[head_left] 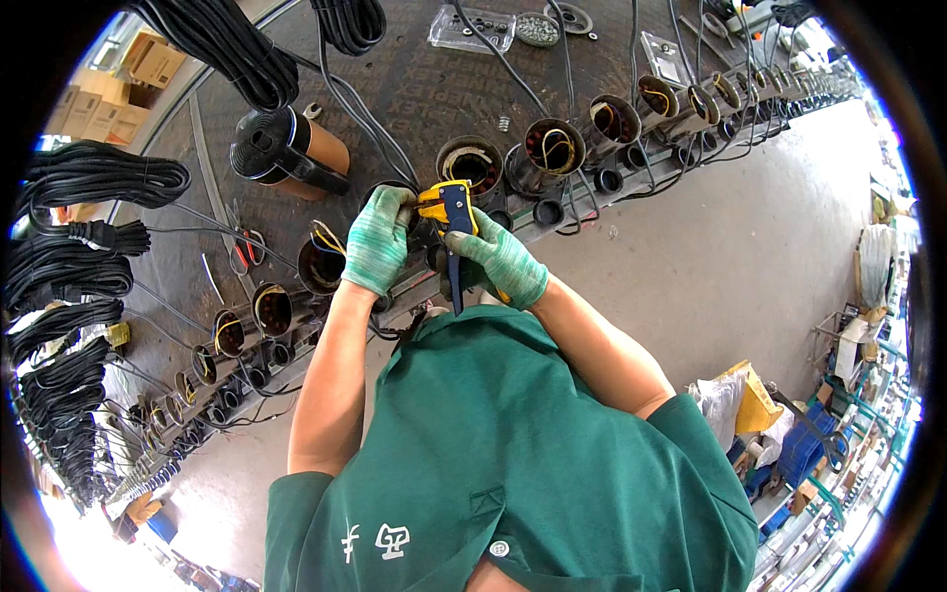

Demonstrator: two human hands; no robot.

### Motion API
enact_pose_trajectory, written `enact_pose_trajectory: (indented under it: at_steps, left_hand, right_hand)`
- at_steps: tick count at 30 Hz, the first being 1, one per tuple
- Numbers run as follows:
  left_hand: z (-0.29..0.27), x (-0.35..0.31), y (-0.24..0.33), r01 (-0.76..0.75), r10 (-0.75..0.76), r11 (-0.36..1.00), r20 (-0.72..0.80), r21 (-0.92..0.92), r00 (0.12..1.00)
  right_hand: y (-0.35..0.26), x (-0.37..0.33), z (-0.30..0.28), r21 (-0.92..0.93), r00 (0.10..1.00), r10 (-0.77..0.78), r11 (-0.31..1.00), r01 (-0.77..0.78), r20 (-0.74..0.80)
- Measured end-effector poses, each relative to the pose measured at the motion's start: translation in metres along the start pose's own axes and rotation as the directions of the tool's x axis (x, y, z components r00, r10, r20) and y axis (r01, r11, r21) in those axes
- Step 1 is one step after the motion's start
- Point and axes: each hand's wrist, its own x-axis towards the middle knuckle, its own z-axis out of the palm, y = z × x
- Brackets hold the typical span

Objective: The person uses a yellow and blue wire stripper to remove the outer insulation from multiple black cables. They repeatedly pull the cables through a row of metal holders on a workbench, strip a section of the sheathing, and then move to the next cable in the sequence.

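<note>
My right hand, in a green-and-white knit glove, is closed around the handles of a yellow and dark blue wire stripper. The tool's jaws point left, toward my left hand, gloved the same way. Its thumb and fingers pinch a thin wire right by the jaws; how far the wire sits inside them is hidden. Black cable comes down from above to the spot behind my left fingertips. Beside the tool stands an open round metal housing with wires inside, and another housing with loose wire ends is left of my left hand.
Several similar housings line the table's near edge on both sides. A black and orange-brown cup, red-handled scissors and a clear tray lie on the dark table. Coiled black cables hang at left.
</note>
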Motion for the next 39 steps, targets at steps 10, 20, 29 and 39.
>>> enact_pose_trajectory:
  at_steps: [10, 20, 29, 39]
  left_hand:
    - [-0.002, 0.001, 0.002, 0.043, -0.043, 0.997, -0.009, -0.064, 0.999]
    - [0.0, 0.003, 0.003, 0.024, -0.024, 0.999, -0.005, -0.035, 1.0]
    - [-0.011, 0.001, -0.001, 0.127, -0.135, 0.96, -0.013, -0.25, 0.991]
    - [-0.062, 0.009, 0.019, -0.104, -0.05, 0.835, 0.262, 0.541, 0.964]
  right_hand:
    - [0.011, 0.007, -0.002, -0.022, 0.998, -0.059, 0.998, 0.059, -0.005]
    - [0.002, 0.001, 0.002, 0.071, 0.994, -0.007, 0.997, 0.015, -0.109]
    - [-0.011, -0.031, -0.013, 0.139, 0.992, -0.005, 0.99, 0.023, -0.125]
    - [-0.007, -0.041, -0.025, 0.129, 0.986, -0.042, 0.99, 0.063, -0.164]
